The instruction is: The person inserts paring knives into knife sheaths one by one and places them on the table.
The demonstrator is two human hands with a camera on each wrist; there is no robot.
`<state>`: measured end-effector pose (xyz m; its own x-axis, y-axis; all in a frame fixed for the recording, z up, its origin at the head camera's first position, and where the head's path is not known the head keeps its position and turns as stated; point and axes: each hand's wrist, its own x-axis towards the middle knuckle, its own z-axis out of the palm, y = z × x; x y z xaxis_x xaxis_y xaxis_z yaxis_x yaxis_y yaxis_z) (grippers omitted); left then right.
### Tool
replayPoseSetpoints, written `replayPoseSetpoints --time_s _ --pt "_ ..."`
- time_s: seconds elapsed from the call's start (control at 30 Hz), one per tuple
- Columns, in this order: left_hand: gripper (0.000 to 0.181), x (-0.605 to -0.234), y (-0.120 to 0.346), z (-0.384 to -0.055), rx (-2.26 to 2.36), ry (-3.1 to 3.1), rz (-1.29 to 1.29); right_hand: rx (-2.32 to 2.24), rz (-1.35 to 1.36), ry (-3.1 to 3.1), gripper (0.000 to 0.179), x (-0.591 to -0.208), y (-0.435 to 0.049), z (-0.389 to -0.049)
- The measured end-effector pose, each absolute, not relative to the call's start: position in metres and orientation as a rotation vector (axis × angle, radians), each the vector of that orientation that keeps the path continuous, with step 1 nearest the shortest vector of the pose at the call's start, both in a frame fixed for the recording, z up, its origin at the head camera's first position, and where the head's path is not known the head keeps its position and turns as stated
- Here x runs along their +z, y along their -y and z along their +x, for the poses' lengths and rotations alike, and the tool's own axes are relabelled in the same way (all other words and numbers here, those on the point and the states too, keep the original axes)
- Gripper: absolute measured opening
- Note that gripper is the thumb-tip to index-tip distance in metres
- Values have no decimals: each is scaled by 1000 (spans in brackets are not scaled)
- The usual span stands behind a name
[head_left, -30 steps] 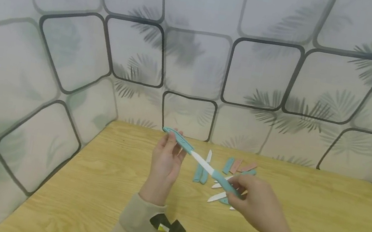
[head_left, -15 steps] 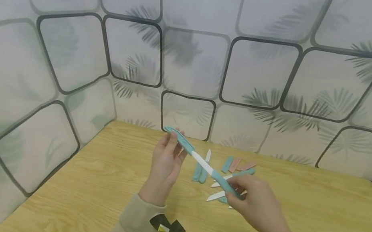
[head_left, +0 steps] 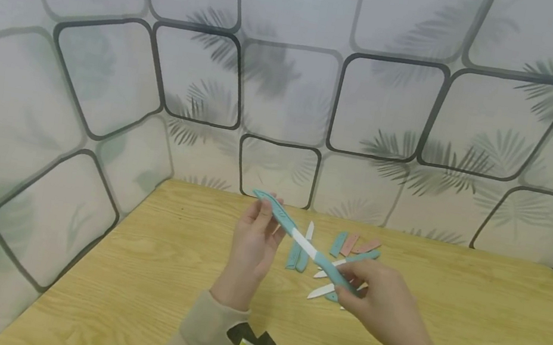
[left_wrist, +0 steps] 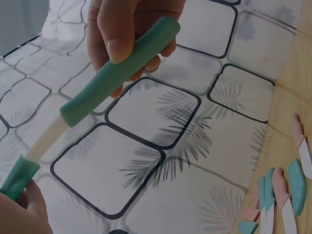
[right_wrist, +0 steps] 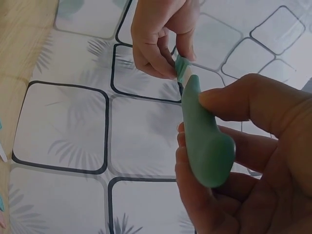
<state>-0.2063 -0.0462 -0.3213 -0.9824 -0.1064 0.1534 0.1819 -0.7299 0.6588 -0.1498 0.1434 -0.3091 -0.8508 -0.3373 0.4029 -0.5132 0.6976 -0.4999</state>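
Pale wall covering (head_left: 289, 93) patterned with dark rounded squares and leaf shapes rises from the far edge of a wood-grain counter (head_left: 475, 324). Raised over the counter, between the two hands, a teal-handled knife (head_left: 322, 262) slants down towards the right. The left hand (head_left: 255, 246) pinches a teal sheath (head_left: 277, 215), and the right hand (head_left: 382, 292) grips the knife's handle. The tip end of the white blade is inside the sheath; a bare stretch shows between sheath mouth and handle.

In the head view, a loose teal sheath (head_left: 293, 253) and a second knife (head_left: 305, 252) lie side by side near the middle of the counter's far edge, with a short teal sheath (head_left: 338, 244) and pink sheaths (head_left: 349, 244) just to their right. More knives (head_left: 321, 292) are partly hidden behind the right hand.

The left wrist view brings out what the head view does not: a pink-handled knife (left_wrist: 280, 187) next to a broad teal sheath (left_wrist: 297, 185). The right wrist view shows the rounded butt of the gripped handle, thumb against one side, fingers around the other.
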Motion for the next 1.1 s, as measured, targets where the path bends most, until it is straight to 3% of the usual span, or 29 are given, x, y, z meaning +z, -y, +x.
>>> replayPoseSetpoints --time_s 1.1 --pt "9 -326 26 -200 -2833 1085 -200 894 628 2597 16 -309 -143 -148"
